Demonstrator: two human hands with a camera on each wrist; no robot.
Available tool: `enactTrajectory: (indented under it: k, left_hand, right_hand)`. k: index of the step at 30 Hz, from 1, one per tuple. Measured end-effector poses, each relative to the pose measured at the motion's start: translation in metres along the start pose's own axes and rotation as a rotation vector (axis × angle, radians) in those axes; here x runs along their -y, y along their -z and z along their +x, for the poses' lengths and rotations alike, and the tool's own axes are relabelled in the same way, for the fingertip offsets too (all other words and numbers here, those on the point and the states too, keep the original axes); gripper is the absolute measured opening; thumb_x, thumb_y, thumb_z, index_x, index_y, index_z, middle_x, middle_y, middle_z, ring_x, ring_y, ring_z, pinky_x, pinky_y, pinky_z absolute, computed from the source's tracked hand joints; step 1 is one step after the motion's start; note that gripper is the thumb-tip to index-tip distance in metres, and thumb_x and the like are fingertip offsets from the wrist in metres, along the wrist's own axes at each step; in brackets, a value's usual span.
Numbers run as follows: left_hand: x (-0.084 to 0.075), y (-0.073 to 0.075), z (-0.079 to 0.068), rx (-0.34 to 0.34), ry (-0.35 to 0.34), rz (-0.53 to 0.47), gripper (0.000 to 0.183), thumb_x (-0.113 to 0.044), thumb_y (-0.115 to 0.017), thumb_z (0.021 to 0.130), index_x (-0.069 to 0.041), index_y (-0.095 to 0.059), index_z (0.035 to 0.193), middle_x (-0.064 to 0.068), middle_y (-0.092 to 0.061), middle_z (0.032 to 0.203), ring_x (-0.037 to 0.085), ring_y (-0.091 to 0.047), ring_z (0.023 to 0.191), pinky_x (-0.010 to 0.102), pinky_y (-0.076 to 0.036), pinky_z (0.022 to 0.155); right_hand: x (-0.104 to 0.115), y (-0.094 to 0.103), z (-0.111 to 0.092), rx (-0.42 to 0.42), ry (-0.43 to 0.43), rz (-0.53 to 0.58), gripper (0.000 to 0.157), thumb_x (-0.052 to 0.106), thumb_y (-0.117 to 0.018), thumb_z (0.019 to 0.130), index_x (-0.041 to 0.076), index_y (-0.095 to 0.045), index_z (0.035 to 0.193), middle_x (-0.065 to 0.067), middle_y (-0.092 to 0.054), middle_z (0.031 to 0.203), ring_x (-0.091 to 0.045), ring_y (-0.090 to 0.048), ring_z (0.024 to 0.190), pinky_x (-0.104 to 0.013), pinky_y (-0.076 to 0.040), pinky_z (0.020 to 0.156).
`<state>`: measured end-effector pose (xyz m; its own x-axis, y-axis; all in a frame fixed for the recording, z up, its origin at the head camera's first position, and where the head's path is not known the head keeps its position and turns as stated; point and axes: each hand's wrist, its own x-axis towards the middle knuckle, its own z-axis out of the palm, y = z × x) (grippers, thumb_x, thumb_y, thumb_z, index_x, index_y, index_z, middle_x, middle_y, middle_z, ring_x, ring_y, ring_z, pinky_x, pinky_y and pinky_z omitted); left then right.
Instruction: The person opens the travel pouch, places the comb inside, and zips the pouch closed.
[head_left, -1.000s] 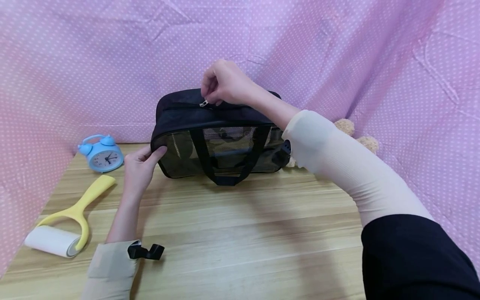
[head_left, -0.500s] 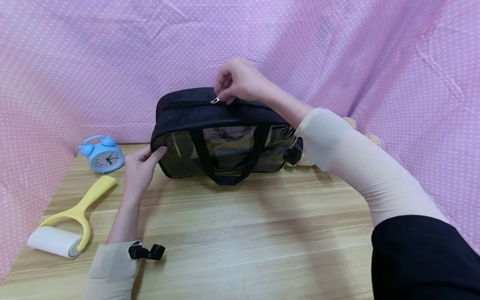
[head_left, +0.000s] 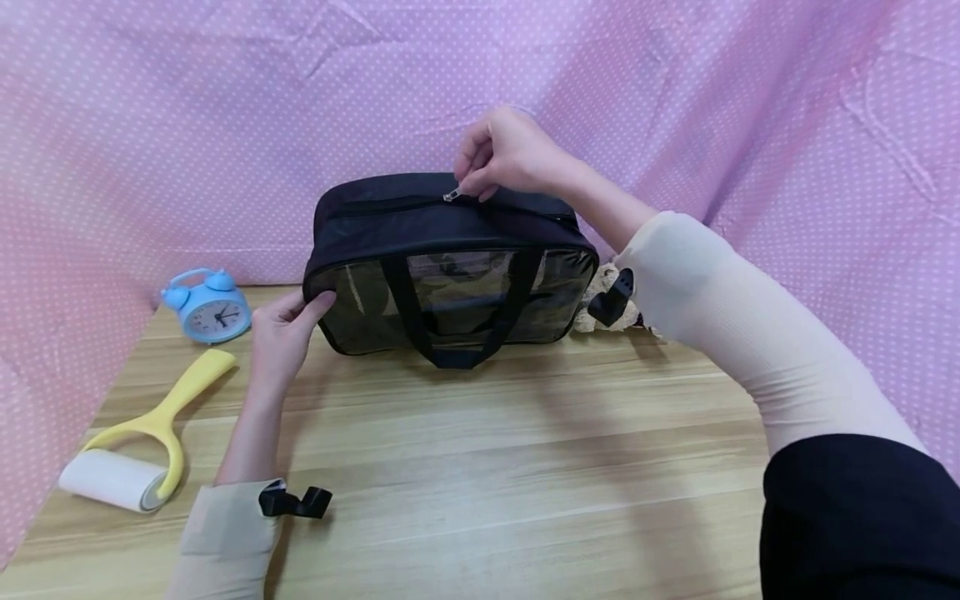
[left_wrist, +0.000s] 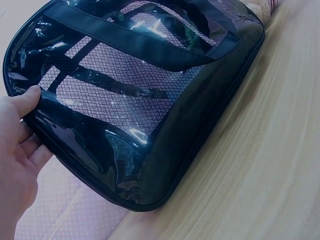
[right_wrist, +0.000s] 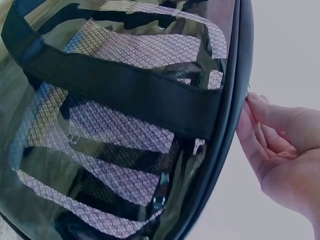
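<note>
A black bag (head_left: 367, 237) with a see-through front panel stands upright on the wooden table. My left hand (head_left: 279, 337) grips its left end, thumb on the front and fingers behind, as the left wrist view also shows at the bag's edge (left_wrist: 65, 157). Above the top, my right hand (head_left: 517, 154) pinches a silver zipper pull (head_left: 452, 195) between thumb and fingertips, near the middle of the zipper. One strap handle (head_left: 453, 358) hangs down over the front. In the right wrist view the right hand (right_wrist: 285, 145) is at the bag's top edge, the pull mostly hidden.
On the left stand a light blue alarm clock (head_left: 216, 317) and, lying flat, a lint roller (head_left: 123, 479) with a yellow handle. A beige plush toy (head_left: 603, 312) sits behind the bag's right end, partly hidden by the right arm. Pink dotted cloth (head_left: 225, 125) hangs around the table (head_left: 480, 483).
My right hand has drawn the zipper pull to the right along the bag's top. The left hand keeps its grip on the left end. More of the bag's right end shows.
</note>
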<state>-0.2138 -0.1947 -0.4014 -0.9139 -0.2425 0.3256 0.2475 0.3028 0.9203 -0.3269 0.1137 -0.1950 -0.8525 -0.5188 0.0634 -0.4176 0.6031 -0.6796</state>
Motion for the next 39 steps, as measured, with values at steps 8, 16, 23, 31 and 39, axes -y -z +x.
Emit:
enactTrajectory:
  k: [8,16,23,31,39]
  left_hand:
    - [0.002,0.0,0.001,0.007,0.007,-0.009,0.027,-0.028,-0.077,0.094,-0.009,-0.081,0.113,-0.031,-0.072,0.081,-0.006,-0.062,0.082,0.012,-0.049,0.077]
    - [0.001,0.001,0.001,0.011,0.003,0.001,0.027,-0.028,-0.076,0.095,-0.009,-0.081,0.113,-0.031,-0.071,0.08,-0.004,-0.057,0.078,0.013,-0.048,0.075]
    - [0.001,0.001,0.001,0.011,0.001,0.004,0.027,-0.027,-0.076,0.095,-0.008,-0.08,0.114,-0.032,-0.071,0.082,-0.006,-0.063,0.082,0.012,-0.05,0.078]
    - [0.0,0.001,0.0,0.012,0.013,-0.006,0.028,-0.029,-0.076,0.095,-0.008,-0.08,0.114,-0.031,-0.072,0.083,-0.005,-0.063,0.084,0.013,-0.05,0.078]
    - [0.0,0.002,0.001,0.017,0.017,0.001,0.028,-0.029,-0.076,0.095,-0.008,-0.08,0.113,-0.032,-0.071,0.08,-0.004,-0.058,0.079,0.013,-0.049,0.076]
  right_hand:
    - [-0.002,0.008,-0.003,0.002,-0.037,0.001,0.014,0.005,-0.08,0.088,0.0,-0.074,0.1,0.007,-0.073,0.078,-0.009,-0.072,0.079,-0.027,-0.064,0.078]
    - [-0.011,0.019,-0.008,0.0,-0.025,0.022,0.008,-0.001,-0.078,0.088,-0.002,-0.074,0.095,0.009,-0.074,0.073,-0.006,-0.072,0.076,-0.023,-0.063,0.074]
    - [-0.02,0.025,-0.012,-0.003,-0.025,0.043,0.006,-0.002,-0.079,0.087,0.0,-0.075,0.091,0.007,-0.074,0.072,-0.008,-0.072,0.073,-0.023,-0.063,0.072]
    - [-0.028,0.033,-0.018,-0.004,-0.081,0.036,0.01,-0.003,-0.077,0.088,-0.004,-0.073,0.096,0.009,-0.073,0.071,-0.005,-0.071,0.071,-0.022,-0.063,0.072]
    - [-0.039,0.04,-0.025,0.005,-0.103,0.015,0.015,0.0,-0.077,0.089,-0.006,-0.074,0.102,0.009,-0.074,0.073,-0.006,-0.071,0.069,-0.021,-0.062,0.071]
